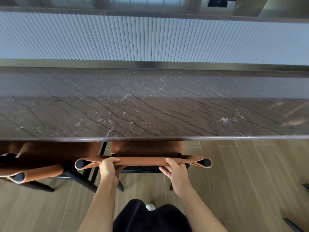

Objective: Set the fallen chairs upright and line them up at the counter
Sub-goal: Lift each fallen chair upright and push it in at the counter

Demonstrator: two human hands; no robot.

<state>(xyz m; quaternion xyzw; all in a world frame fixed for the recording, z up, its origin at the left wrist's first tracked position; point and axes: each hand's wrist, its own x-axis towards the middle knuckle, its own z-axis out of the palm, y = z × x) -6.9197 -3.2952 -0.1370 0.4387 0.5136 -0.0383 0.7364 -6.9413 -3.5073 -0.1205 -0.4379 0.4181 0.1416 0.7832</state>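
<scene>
While both hands grip the backrest, the step in hand looks like sliding this chair in under the table.

Head view, chair: the chair stands upright, its seat tucked under the edge of the table, its tan leather top rail facing the person.
Head view, left hand: the left hand is wrapped around the rail near its left end, fingers curled over the top.
Head view, right hand: the right hand is clamped on the rail near the right end — same grasp.
Head view, neighbour: a second chair stands just beside, to the left, turned slightly askew.
Advice: push evenly with both hands so the rail stays parallel to the table edge — match the neighbour's depth, and keep the legs from catching on its frame.
Right edge: dark legs lie low on the floor, possibly another fallen chair; I cannot tell.
</scene>
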